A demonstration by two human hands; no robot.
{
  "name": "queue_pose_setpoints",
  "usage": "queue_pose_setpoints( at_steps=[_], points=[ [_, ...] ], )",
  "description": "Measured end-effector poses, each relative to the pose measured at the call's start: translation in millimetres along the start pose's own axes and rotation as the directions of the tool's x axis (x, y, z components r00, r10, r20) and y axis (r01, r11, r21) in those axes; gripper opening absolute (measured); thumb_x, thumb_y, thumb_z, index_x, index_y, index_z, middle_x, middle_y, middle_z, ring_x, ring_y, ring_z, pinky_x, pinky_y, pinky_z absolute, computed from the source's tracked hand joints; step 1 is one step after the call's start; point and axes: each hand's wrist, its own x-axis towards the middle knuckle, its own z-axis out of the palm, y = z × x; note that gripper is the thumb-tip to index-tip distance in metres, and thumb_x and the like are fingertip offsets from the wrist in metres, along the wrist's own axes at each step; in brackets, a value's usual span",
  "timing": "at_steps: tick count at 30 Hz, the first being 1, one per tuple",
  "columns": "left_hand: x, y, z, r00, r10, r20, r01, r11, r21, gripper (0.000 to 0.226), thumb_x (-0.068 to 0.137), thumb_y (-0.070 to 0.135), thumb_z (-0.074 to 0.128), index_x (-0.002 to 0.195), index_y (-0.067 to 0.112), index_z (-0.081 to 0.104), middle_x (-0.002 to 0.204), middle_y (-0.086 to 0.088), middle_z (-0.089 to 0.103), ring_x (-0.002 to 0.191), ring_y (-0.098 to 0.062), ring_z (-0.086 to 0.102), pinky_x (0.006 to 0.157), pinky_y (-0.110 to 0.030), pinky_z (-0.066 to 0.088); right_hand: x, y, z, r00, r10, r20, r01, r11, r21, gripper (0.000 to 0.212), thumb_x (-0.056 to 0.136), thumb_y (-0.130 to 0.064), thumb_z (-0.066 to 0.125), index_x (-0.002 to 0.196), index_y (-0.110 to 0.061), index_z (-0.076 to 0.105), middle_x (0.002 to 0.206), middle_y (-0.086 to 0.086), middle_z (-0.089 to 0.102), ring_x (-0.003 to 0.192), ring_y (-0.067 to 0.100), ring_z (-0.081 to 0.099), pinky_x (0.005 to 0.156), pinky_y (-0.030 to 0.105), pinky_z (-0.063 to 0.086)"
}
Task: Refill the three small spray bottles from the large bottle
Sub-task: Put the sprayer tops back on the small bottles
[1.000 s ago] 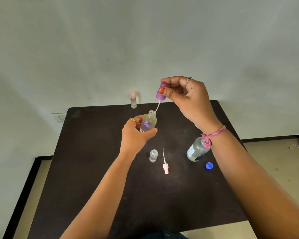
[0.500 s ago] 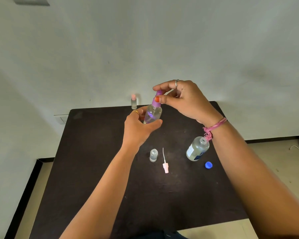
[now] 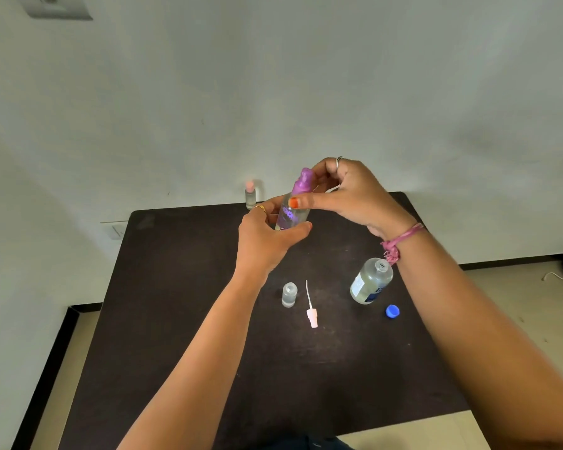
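Spray bottle of clear plastic, cylindrical, with a purple floral print on its side and a glossy purple spray head seated on its neck, is held tilted in the air above the far middle of the tabletop. The left hand wraps its grip round the lower body of the bottle, thumb across the front. The right hand pinches the purple head between thumb and curled fingers; its nails are orange, a ring sits on one finger, and a frayed pink thread band circles the wrist.

On the matte, dark brown tabletop, a small clear open bottle stands upright near the middle. Just right of it lies a pale pink spray head with its thin white dip tube pointing away. Further right stands the large bottle, rounded, clear, uncapped, with a white and blue label; its ribbed blue cap lies near it. A third small bottle with a pink top stands at the far edge against the plain pale wall. Beige floor with a dark skirting shows at both sides.

A second ago the purple head was lifted off with its tube hanging into the open neck; it now sits on the bottle, and both hands have risen slightly.
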Motion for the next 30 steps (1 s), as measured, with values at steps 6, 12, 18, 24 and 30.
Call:
queue_pose_setpoints(
  at_steps=[6, 12, 18, 24, 30],
  points=[
    [0.6, -0.2, -1.4, 1.0, 0.005, 0.019, -0.004, 0.999, -0.032, 0.041, 0.074, 0.02, 0.083, 0.112, 0.021, 0.067, 0.089, 0.02, 0.067, 0.077, 0.013, 0.061, 0.066, -0.002, 0.045, -5.1, 1.4, 4.6, 0.989, 0.032, 0.143, -0.063, 0.974, 0.216, 0.036, 0.079, -0.026, 0.075, 0.113, -0.026, 0.065, 0.119, -0.008, 0.066, 0.104, 0.023, 0.066, 0.1, 0.033, 0.049],
    [-0.7, -2.1, -2.7, 1.0, 0.005, 0.022, -0.004, 0.999, -0.046, 0.03, 0.074, 0.018, 0.083, 0.095, 0.028, 0.065, 0.081, 0.017, 0.067, 0.073, 0.01, 0.062, 0.063, -0.004, 0.046, 3.7, 5.7, 26.0, 0.983, 0.185, 0.011, -0.182, 0.954, 0.239, 0.068, 0.049, -0.058, 0.087, 0.103, -0.024, 0.064, 0.114, -0.003, 0.066, 0.107, 0.013, 0.063, 0.101, 0.039, 0.048],
    [0.2, -3.4, -8.3, 1.0, 0.008, 0.025, -0.007, 0.997, -0.072, 0.034, 0.075, 0.014, 0.082, 0.102, 0.024, 0.066, 0.084, 0.02, 0.065, 0.072, 0.016, 0.06, 0.062, 0.0, 0.043, 4.0, 6.5, 22.5, 0.988, 0.134, 0.079, -0.154, 0.903, 0.4, 0.025, 0.075, -0.012, 0.078, 0.098, -0.016, 0.07, 0.107, -0.008, 0.073, 0.102, 0.012, 0.067, 0.1, 0.037, 0.048],
    [2.5, -6.6, -8.4, 0.999, -0.021, 0.024, 0.022, 0.998, -0.063, 0.03, 0.074, 0.018, 0.083, 0.092, 0.031, 0.063, 0.085, 0.02, 0.066, 0.077, 0.009, 0.064, 0.064, -0.003, 0.046, 15.0, 8.2, 34.1, 0.977, 0.135, 0.166, -0.185, 0.923, 0.338, 0.048, 0.062, -0.04, 0.08, 0.106, -0.024, 0.067, 0.112, -0.011, 0.067, 0.113, 0.015, 0.061, 0.102, 0.038, 0.047],
    [8.2, -10.6, -16.0, 0.999, -0.049, 0.013, 0.05, 0.995, -0.088, 0.039, 0.073, 0.021, 0.085, 0.107, 0.024, 0.068, 0.096, 0.011, 0.07, 0.088, -0.006, 0.068, 0.078, -0.016, 0.052, 18.5, 15.7, 42.2, 0.985, 0.093, 0.142, -0.146, 0.89, 0.431, 0.031, 0.081, -0.024, 0.07, 0.11, -0.014, 0.071, 0.117, -0.003, 0.07, 0.11, 0.014, 0.064, 0.1, 0.031, 0.047]
  ],
)
